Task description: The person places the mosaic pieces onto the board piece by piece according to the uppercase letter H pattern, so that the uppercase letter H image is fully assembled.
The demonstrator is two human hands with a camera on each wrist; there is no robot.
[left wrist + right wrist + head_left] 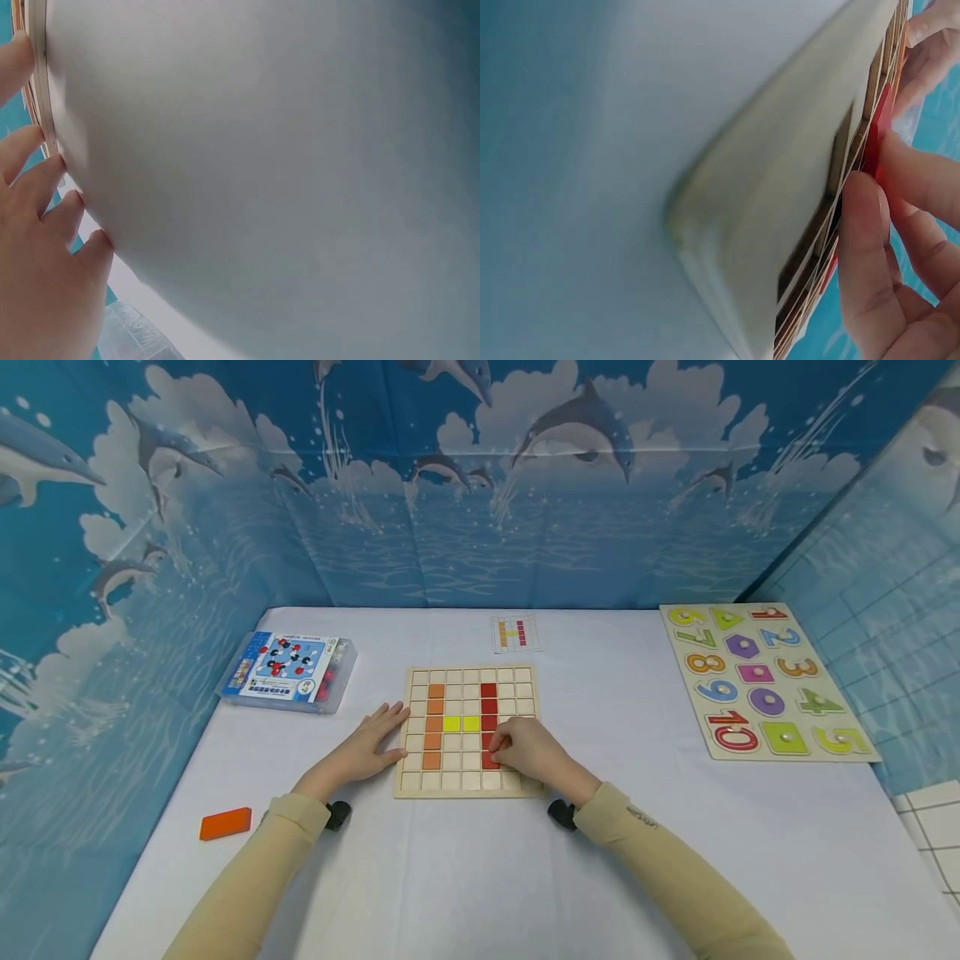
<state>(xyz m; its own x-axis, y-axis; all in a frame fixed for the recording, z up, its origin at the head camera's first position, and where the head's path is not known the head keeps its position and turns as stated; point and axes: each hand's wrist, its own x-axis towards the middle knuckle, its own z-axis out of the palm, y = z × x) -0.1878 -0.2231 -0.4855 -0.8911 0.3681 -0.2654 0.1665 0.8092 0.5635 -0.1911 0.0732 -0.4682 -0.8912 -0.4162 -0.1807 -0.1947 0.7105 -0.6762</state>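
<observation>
A light wooden grid board (453,782) lies on the table with an orange column (433,741), two yellow tiles (461,723) and a red column (489,703). My left hand (366,744), fingers straight and spread, touches the board's left edge; the left wrist view shows the fingertips against its side. At the lower part of the red column is my right hand (528,749). Between its thumb and fingers it pinches a red tile (876,135), tilted over the cells in the right wrist view. The fingers partly hide that tile and the cells under it.
Behind the board lies a small pattern card (516,633). A plastic case (288,672) stands at the back left, an orange block (226,823) at the front left. On the right is a number puzzle board (761,689). Printed curtains (450,543) surround the white table (450,885).
</observation>
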